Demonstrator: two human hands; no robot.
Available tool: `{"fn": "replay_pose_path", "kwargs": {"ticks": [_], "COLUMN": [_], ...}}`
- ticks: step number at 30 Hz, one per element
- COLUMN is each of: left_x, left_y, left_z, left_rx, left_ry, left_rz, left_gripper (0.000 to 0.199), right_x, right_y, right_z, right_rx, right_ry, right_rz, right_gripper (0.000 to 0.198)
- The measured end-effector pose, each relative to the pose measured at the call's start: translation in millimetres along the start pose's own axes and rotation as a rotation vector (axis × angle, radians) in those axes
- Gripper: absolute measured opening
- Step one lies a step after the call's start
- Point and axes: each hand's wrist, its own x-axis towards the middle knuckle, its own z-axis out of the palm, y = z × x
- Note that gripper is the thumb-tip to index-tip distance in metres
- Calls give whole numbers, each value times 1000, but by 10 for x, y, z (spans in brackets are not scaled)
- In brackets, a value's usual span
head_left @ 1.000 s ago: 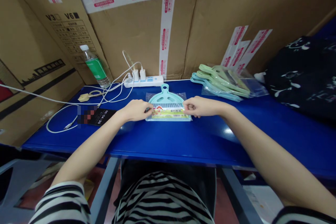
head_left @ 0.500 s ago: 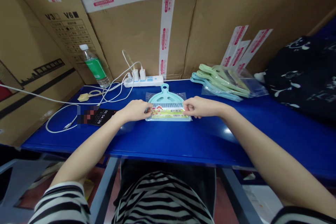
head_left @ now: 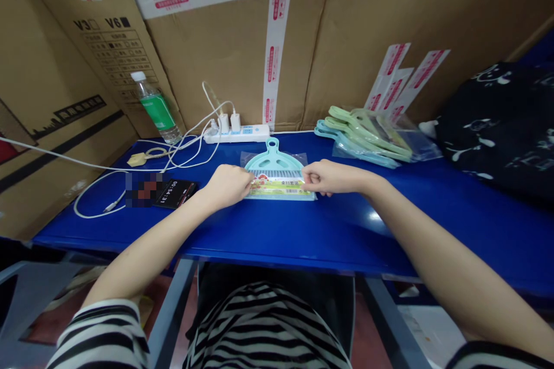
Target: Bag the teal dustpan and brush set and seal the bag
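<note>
Bagged dustpan set (head_left: 277, 176) flat on blue table (head_left: 303, 230), left hand (head_left: 228, 184) and right hand (head_left: 324, 177) pinching its label ends

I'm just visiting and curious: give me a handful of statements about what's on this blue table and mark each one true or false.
1. Both hands, left hand and right hand, touch the bagged light-blue plastic dustpan. True.
2. The clear plastic water bottle with a green label lies on its side. False: it stands upright at the back left of the table.
3. A stack of green and blue dustpans in clear bags lies to the right of the hands. True.
4. The white power strip has nothing plugged in. False: white chargers with cables sit in it.
5. The black phone rests on the blue table, left of the left hand. True.
</note>
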Motion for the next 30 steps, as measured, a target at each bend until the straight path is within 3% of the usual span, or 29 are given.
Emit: {"fn": "replay_pose_path", "kwargs": {"ticks": [11, 30], "left_x": [6, -4], "left_y": [9, -33], "left_z": [11, -15], "left_rx": [22, -14], "left_ry": [-66, -125], "left_rz": [-28, -91], "left_gripper": [30, 25], "right_x": [-6, -30], "right_y": [-30, -99], "right_z": [-4, 6], "right_rx": [5, -54], "right_ry": [-4, 14], "right_rz": [31, 63], "right_gripper": [27, 19]}}
